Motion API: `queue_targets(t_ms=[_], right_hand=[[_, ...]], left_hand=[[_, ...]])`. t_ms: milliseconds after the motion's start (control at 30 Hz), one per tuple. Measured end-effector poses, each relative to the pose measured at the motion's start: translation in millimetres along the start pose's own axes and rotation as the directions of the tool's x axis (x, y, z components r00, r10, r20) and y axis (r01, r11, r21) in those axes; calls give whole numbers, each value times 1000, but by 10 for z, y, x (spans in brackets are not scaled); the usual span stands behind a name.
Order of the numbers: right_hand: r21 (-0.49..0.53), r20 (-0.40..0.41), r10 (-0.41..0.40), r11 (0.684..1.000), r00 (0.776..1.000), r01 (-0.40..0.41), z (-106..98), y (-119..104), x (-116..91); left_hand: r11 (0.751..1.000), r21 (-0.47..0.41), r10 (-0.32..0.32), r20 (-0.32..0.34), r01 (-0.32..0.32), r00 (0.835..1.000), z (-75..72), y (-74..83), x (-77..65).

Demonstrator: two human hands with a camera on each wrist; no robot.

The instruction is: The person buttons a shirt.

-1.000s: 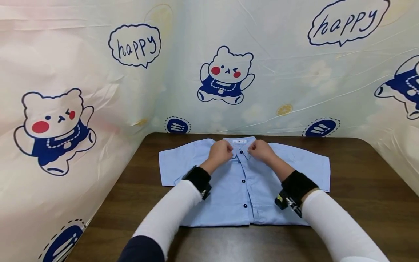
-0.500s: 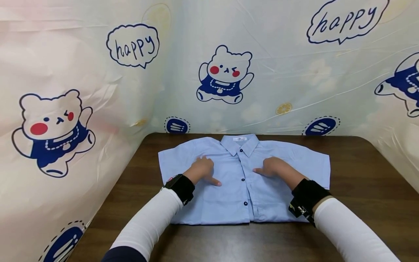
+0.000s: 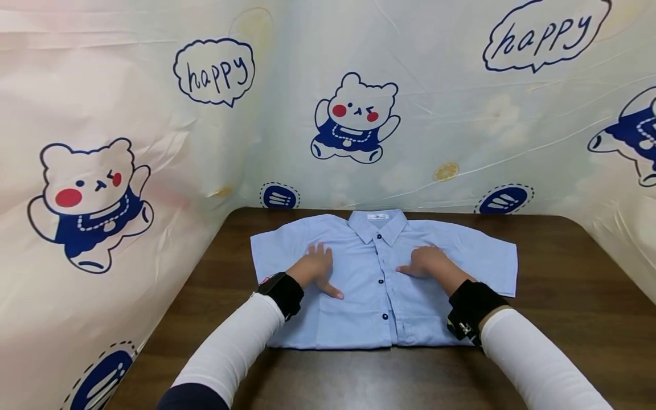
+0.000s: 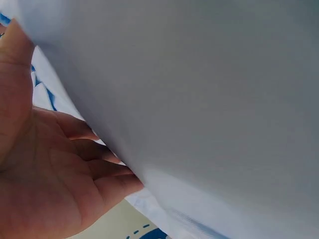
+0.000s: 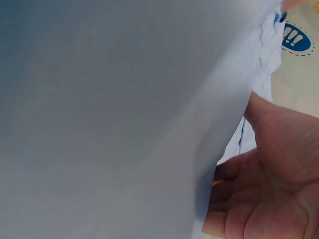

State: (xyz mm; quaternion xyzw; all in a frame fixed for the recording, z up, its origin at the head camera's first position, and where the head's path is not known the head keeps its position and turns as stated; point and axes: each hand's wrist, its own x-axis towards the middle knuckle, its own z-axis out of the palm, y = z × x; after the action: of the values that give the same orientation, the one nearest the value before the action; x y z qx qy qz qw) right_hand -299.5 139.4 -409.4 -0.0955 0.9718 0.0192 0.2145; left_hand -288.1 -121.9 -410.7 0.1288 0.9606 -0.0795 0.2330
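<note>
A light blue short-sleeved shirt point(image 3: 359, 319) lies face up, its collar at the far end and dark buttons down the front. Spread over the shirt's left half, my left hand point(image 3: 318, 266) rests with fingers straight and thumb out toward the placket. My right hand point(image 3: 429, 262) touches the right half below the collar, thumb pointing at the buttons; its other fingers are partly hidden in the head view. Close up in the left wrist view, the fingertips point(image 4: 130, 183) meet the pale cloth. In the right wrist view the fingertips are hidden at the cloth's edge.
The shirt lies on a dark brown wooden table point(image 3: 564, 330). Behind it and along the sides hangs a pale printed curtain point(image 3: 435, 125) with cartoon bears. Both wrists wear black bands point(image 3: 282, 293) with small devices.
Both hands have let go of the collar and come down and apart onto the chest panels. The collar now lies spread. Over the last half second the left fingers have spread.
</note>
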Motion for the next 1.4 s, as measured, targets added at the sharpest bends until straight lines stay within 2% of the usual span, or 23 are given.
queue_targets(t_ms=[100,200,267,333,433,500,600,700,800,833,900,967,1033,1100,1200,1267,1333,1400], right_hand=[[59,-51,26,998,998,-23,-48,-26,-2],[142,-152,18,990,988,4,-146,-132,-36],[175,-212,-11,983,977,49,-191,-239,-47],[194,-231,-31,978,973,77,-213,-376,-61],[191,-219,-47,977,975,90,-191,-538,-55],[187,-217,-48,978,975,90,-177,-590,-59],[180,-257,-47,979,965,96,-174,-567,-60],[228,-305,-25,969,952,98,-193,-487,-62],[372,-308,9,922,951,111,-218,-406,-68],[424,-303,17,898,953,119,-222,-383,-68],[522,-296,24,841,955,141,-222,-340,-67],[580,-307,25,797,951,166,-203,-322,-59],[606,-330,12,770,944,202,-180,-307,-54],[626,-344,3,747,939,226,-159,-297,-51],[647,-342,-3,724,940,238,-142,-294,-57],[659,-338,0,714,941,236,-142,-302,-64],[660,-340,-3,711,940,241,-150,-314,-76],[663,-343,-7,706,939,247,-155,-325,-82]], left_hand=[[1000,-25,15,-21,-16,1000,-113,40,0],[994,-103,19,-126,-32,992,-278,145,59],[975,-215,8,-200,-52,980,-388,257,119],[952,-297,6,-244,-80,970,-471,379,194],[915,-389,9,-241,-105,970,-517,553,291],[909,-402,16,-223,-107,975,-511,639,357],[899,-428,3,-212,-95,977,-487,725,419],[869,-491,-51,-212,-61,976,-460,768,459],[829,-559,-117,-215,-24,970,-424,777,484],[814,-581,-137,-216,-14,967,-414,776,485],[768,-641,-178,-219,-4,959,-396,772,488],[705,-709,-211,-211,-1,954,-376,752,478],[604,-797,-237,-189,-8,953,-356,735,470],[470,-882,-242,-152,-21,958,-340,724,461],[228,-972,-223,-100,-47,970,-320,719,437],[88,-994,-207,-77,-60,975,-309,721,417],[2,-997,-192,-77,-79,978,-297,720,395],[-55,-994,-177,-81,-92,981,-285,713,379]])
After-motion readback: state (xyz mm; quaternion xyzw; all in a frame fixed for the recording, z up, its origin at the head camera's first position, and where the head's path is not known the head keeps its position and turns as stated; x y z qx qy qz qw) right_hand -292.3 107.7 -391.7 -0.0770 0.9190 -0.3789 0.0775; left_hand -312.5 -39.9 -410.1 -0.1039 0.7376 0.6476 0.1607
